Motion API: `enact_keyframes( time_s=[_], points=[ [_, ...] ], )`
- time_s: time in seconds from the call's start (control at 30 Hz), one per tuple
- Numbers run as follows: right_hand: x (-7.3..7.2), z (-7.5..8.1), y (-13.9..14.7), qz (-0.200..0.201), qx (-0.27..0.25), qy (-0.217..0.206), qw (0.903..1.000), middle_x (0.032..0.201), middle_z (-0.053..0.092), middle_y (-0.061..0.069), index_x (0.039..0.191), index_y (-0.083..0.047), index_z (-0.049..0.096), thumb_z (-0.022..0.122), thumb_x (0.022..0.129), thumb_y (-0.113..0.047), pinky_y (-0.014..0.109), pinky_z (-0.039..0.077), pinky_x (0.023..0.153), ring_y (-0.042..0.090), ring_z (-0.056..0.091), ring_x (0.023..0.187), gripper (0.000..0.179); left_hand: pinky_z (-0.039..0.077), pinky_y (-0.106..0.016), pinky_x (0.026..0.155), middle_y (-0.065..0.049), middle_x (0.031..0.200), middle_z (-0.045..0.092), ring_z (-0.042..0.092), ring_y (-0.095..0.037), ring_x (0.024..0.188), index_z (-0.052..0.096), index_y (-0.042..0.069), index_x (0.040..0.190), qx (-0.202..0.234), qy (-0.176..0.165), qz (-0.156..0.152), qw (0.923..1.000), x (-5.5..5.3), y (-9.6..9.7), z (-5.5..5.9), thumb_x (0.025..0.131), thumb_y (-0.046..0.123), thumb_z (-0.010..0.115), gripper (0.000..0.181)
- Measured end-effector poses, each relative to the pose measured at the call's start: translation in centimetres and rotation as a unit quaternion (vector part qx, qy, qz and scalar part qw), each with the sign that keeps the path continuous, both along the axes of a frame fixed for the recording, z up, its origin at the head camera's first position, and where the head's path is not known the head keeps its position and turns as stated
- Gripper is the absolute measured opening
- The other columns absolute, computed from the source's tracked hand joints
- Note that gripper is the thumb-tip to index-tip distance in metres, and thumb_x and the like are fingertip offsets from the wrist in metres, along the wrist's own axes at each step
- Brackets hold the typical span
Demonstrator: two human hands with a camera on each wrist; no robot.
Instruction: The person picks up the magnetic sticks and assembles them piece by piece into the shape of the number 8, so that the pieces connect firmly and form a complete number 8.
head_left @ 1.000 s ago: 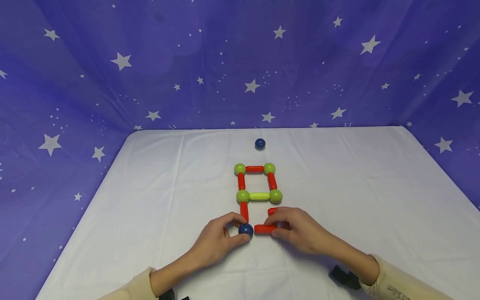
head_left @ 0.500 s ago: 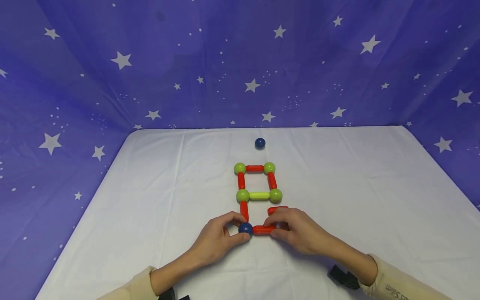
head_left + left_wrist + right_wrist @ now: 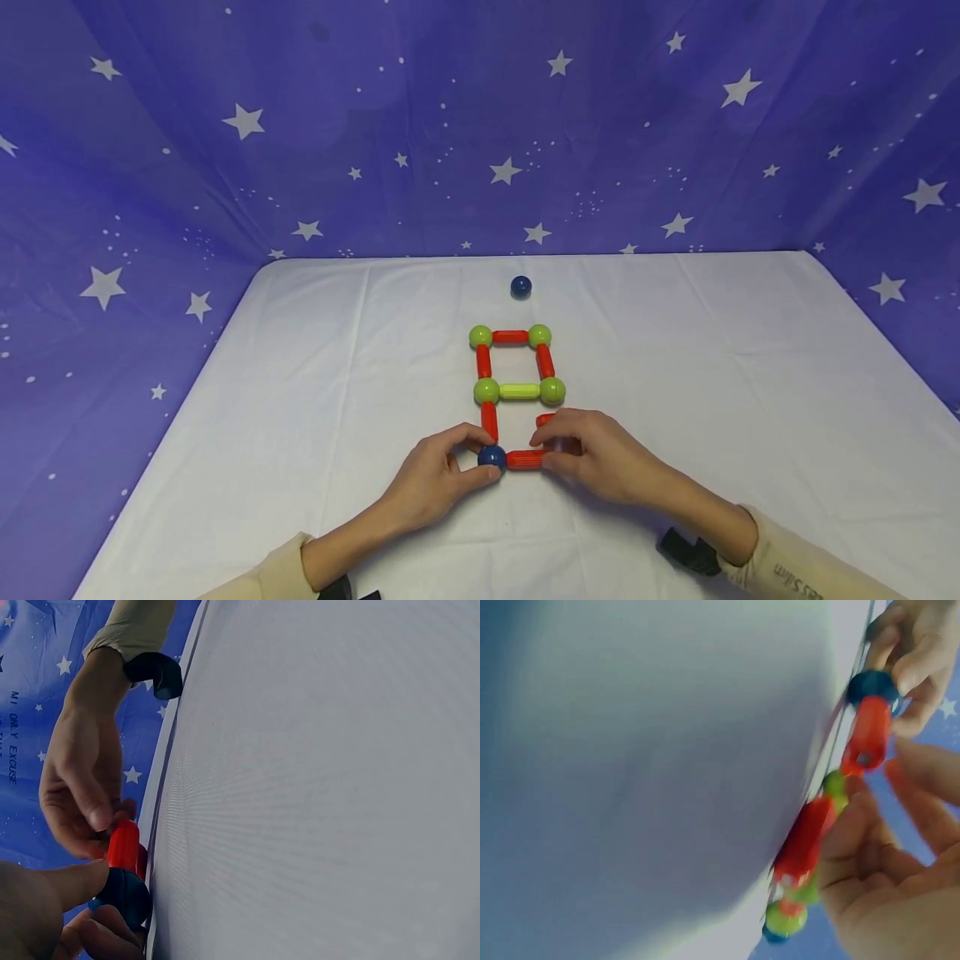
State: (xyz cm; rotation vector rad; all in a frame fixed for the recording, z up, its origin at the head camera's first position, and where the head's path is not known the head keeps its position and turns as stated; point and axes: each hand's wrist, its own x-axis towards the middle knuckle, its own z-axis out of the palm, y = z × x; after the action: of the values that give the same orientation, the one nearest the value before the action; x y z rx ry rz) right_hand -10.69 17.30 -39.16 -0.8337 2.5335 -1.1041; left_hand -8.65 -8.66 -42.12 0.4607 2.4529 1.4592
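Note:
In the head view my left hand pinches a dark blue ball between thumb and fingers. A red magnetic rod lies with one end against that ball, pointing right. My right hand is at the rod's other end; the right wrist view shows its thumb and fingers spread, with the rod's metal tip bare. A second red rod lies beside the right fingers, partly hidden by them in the head view. Another red rod links the held ball to a green ball.
Beyond the hands, green balls, red rods and one lime-green rod form a square on the white tablecloth. A loose blue ball sits near the table's far edge. A starry purple curtain surrounds the table.
The red rod moved left until its end met the held blue ball. My right fingers then loosened from it and shifted slightly up. My left hand has stayed in place.

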Motion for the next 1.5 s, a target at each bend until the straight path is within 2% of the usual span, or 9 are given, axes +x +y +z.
enact_keyframes(
  time_s=[0.17, 0.37, 0.5, 0.77, 0.9, 1.03, 1.13, 1.27, 1.5],
  points=[
    [-1.4, 1.4, 0.6, -0.025, -0.010, 0.008, 0.9996, 0.092, 0.064, -0.009, 0.108, -0.011, 0.073, 0.073, 0.088, -0.009, 0.027, 0.048, 0.067, 0.013, 0.055, 0.076, 0.019, 0.036, -0.024, 0.045, 0.010, 0.098, 0.063, 0.046, -0.009, 0.051, 0.067, 0.023, 0.108, -0.007, -0.009, -0.001, 0.9999, 0.0, 0.0, -0.1, 0.086, 0.031, 0.077, 0.026],
    [-4.7, 2.9, 0.9, -0.080, -0.017, 0.048, 0.9955, 0.092, 0.066, -0.005, 0.113, -0.008, 0.073, 0.073, 0.088, -0.008, 0.031, 0.048, 0.066, 0.018, 0.055, 0.076, 0.025, 0.036, -0.025, 0.045, 0.010, 0.098, 0.062, 0.047, -0.010, 0.050, 0.067, 0.024, 0.109, -0.008, -0.014, 0.000, 0.9999, 0.1, -0.2, -0.1, 0.086, 0.030, 0.077, 0.026],
    [-7.4, 3.0, 0.9, -0.107, -0.016, 0.055, 0.9926, 0.095, 0.068, 0.001, 0.115, -0.008, 0.072, 0.072, 0.089, -0.009, 0.035, 0.049, 0.069, 0.020, 0.057, 0.078, 0.027, 0.037, -0.025, 0.046, 0.011, 0.098, 0.062, 0.047, -0.010, 0.051, 0.067, 0.024, 0.108, -0.009, -0.010, 0.002, 0.9999, 0.0, -0.1, -0.1, 0.086, 0.031, 0.077, 0.026],
    [-13.2, 3.0, -0.3, -0.130, 0.007, 0.054, 0.9900, 0.105, 0.069, 0.012, 0.126, -0.006, 0.066, 0.069, 0.092, -0.016, 0.038, 0.048, 0.075, 0.026, 0.059, 0.085, 0.035, 0.037, -0.028, 0.047, 0.011, 0.098, 0.062, 0.048, -0.013, 0.053, 0.067, 0.023, 0.109, -0.013, -0.006, -0.001, 0.9999, -0.2, 0.0, -0.1, 0.087, 0.034, 0.075, 0.025],
    [-16.0, 2.8, -1.1, -0.147, 0.033, 0.056, 0.9870, 0.107, 0.069, 0.017, 0.128, -0.004, 0.064, 0.068, 0.093, -0.017, 0.041, 0.048, 0.077, 0.030, 0.059, 0.088, 0.037, 0.037, -0.028, 0.048, 0.012, 0.099, 0.063, 0.048, -0.013, 0.054, 0.067, 0.024, 0.109, -0.015, -0.008, 0.002, 0.9999, -0.1, -0.1, -0.2, 0.087, 0.034, 0.076, 0.025],
    [-18.1, 2.3, -1.8, -0.165, 0.080, 0.065, 0.9810, 0.111, 0.067, 0.020, 0.131, -0.005, 0.062, 0.065, 0.094, -0.015, 0.044, 0.049, 0.079, 0.033, 0.061, 0.093, 0.039, 0.037, -0.027, 0.049, 0.012, 0.098, 0.063, 0.048, -0.012, 0.055, 0.067, 0.023, 0.108, -0.017, -0.006, 0.004, 0.9998, -0.1, -0.1, -0.2, 0.087, 0.034, 0.076, 0.026],
    [-19.4, 1.9, -2.1, -0.172, 0.097, 0.062, 0.9783, 0.116, 0.065, 0.023, 0.134, -0.005, 0.060, 0.064, 0.095, -0.016, 0.047, 0.048, 0.085, 0.036, 0.061, 0.101, 0.041, 0.037, -0.027, 0.049, 0.012, 0.098, 0.063, 0.047, -0.012, 0.055, 0.067, 0.023, 0.108, -0.017, -0.007, 0.006, 0.9998, -0.1, -0.1, -0.2, 0.086, 0.033, 0.077, 0.026],
    [-20.6, 1.5, -2.5, -0.183, 0.095, 0.042, 0.9777, 0.120, 0.063, 0.024, 0.136, -0.005, 0.058, 0.064, 0.095, -0.017, 0.049, 0.045, 0.092, 0.038, 0.059, 0.109, 0.044, 0.037, -0.027, 0.049, 0.012, 0.099, 0.063, 0.048, -0.012, 0.055, 0.067, 0.023, 0.109, -0.015, -0.013, 0.004, 0.9998, -0.1, 0.0, -0.1, 0.087, 0.033, 0.076, 0.027],
    [-21.5, 0.9, -3.2, -0.189, 0.097, 0.028, 0.9767, 0.114, 0.066, 0.021, 0.134, -0.006, 0.061, 0.068, 0.093, -0.016, 0.045, 0.046, 0.088, 0.033, 0.060, 0.103, 0.042, 0.036, -0.027, 0.048, 0.011, 0.099, 0.063, 0.048, -0.014, 0.055, 0.067, 0.023, 0.109, -0.019, -0.018, 0.003, 0.9997, -0.1, -0.1, -0.1, 0.087, 0.034, 0.076, 0.027]
  ],
)
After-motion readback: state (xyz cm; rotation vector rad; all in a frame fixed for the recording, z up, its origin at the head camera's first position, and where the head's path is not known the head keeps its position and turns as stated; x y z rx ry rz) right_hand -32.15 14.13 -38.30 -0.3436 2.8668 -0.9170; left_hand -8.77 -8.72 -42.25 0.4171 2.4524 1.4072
